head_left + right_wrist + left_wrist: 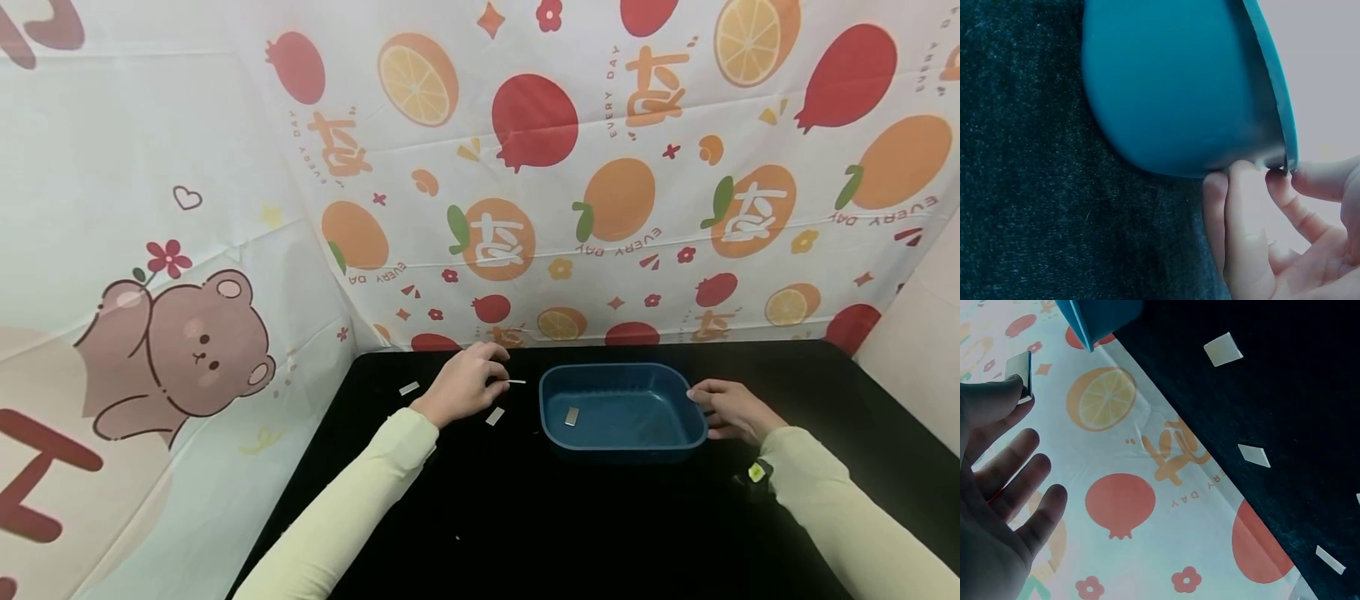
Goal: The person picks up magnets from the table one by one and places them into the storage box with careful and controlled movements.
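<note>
My left hand (468,382) pinches a small flat rectangular piece (1020,374) between thumb and forefinger, the other fingers spread apart. That piece looks thin and pale, held above the table to the left of a blue plastic basin (622,446). Inside the basin lies one similar silvery piece (572,416). At the basin's right end, my right hand (738,410) grips the rim (1285,119) with thumb and forefinger, while other fingertips touch the outer wall. Two more flat pieces lie near the left hand: one piece (408,388) farther left, another piece (495,416) just below it.
A black cloth-like surface covers the table (525,517). Behind it hangs a white sheet (442,183) printed with fruit, and at the left another sheet (247,192) with a bear. In the left wrist view several pale pieces (1254,455) are scattered on the black surface.
</note>
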Available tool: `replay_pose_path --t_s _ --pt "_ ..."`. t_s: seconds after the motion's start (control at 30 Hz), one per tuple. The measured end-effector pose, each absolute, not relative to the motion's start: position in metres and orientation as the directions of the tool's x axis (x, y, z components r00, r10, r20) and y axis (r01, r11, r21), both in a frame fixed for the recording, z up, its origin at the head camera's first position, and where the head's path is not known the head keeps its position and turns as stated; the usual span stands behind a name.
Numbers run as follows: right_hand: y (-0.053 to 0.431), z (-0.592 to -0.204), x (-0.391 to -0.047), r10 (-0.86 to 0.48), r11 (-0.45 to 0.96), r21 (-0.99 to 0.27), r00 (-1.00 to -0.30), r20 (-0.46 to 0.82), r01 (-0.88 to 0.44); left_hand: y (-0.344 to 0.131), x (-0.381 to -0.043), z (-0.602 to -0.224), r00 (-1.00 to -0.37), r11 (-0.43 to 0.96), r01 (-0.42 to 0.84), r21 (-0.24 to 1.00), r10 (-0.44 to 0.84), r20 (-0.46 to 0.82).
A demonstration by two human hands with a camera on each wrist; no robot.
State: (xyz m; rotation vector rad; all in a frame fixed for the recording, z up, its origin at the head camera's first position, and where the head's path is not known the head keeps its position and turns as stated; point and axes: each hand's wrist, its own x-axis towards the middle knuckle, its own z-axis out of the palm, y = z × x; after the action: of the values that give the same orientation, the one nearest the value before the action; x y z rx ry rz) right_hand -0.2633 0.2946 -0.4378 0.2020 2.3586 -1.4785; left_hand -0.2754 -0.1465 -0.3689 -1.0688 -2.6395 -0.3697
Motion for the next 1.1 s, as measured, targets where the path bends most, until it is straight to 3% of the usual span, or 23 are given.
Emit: replay_pose_path --t_s 1.1 --pt "0.295 -0.439 -0.264 -0.064 0.444 -0.842 -0.926 -0.372 0.307 -0.108 -0.276 -0.355 -0.602 0.627 0.778 0.031 0.731 0.319"
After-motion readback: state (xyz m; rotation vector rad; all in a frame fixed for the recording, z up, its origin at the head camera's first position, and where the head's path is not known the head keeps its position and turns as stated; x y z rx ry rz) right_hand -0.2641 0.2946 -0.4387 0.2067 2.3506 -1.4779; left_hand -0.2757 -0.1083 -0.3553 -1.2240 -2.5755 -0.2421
